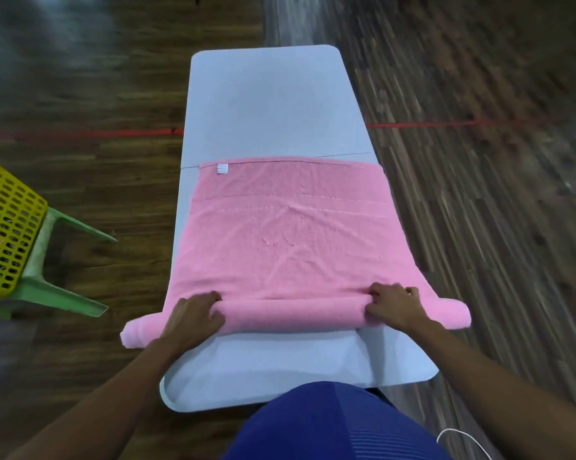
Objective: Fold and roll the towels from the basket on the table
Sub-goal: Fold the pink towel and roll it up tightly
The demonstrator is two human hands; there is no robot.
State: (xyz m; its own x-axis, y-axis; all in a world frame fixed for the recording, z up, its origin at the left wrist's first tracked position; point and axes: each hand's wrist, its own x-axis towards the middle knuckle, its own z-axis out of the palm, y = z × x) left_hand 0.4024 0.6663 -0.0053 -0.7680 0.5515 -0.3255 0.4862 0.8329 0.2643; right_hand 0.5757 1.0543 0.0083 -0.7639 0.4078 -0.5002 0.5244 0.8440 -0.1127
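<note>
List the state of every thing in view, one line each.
table: upright, carrying the towel.
pink towel: lies flat on the table, near end rolled into a tube, roll ends overhanging both sides.
left hand: grips the roll's left part.
right hand: grips the roll's right part.
green stool: stands on the floor left of the table.
yellow basket: sits on the green stool; contents unclear.

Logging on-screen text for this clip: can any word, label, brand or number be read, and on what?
No text can be read.
The white label at the far left corner of the pink towel: too small and blurred to read.
The table, yellow basket and green stool: no writing visible.
</note>
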